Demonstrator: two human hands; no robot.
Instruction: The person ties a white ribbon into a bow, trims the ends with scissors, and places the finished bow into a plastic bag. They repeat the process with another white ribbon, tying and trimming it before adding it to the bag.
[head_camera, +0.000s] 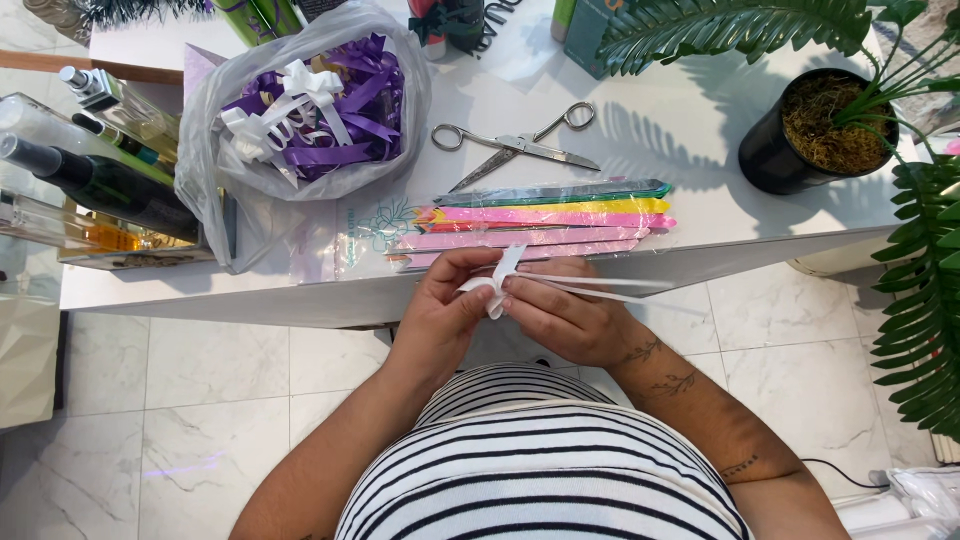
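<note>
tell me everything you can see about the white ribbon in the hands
The white ribbon is a narrow, glossy, plastic-looking strip, folded into small loops between both hands just off the table edge. The left hand pinches it from the left, the right hand from below. Two thin tails run rightward, past the right fingers.

A flat clear plastic sleeve of coloured ribbon strips (540, 225) lies beside a crumpled clear plastic bag of purple and white bows (310, 100).
</note>
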